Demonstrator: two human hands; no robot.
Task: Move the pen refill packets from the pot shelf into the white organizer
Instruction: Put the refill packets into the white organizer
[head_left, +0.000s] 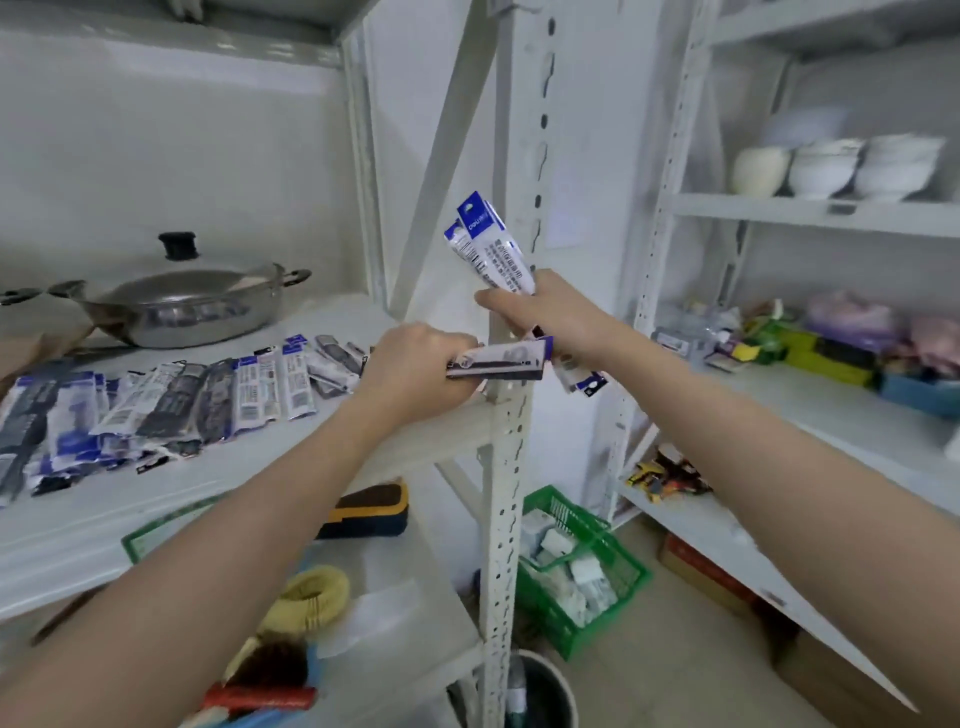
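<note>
Both forearms reach toward the shelf post (511, 364), my landmark. At the post, my right hand (550, 317) grips a fanned bundle of refill packets (491, 249), fingers curled round their middle. Just left of the post, my left hand (410, 364) pinches one more packet (498, 361), held level. Further left, a long row of packets (156, 405) lies on the pot shelf (78, 540), in front of the steel pot (182, 306). No white organizer is in view. Judgement: collection is at an early stage; most packets remain unmoved.
</note>
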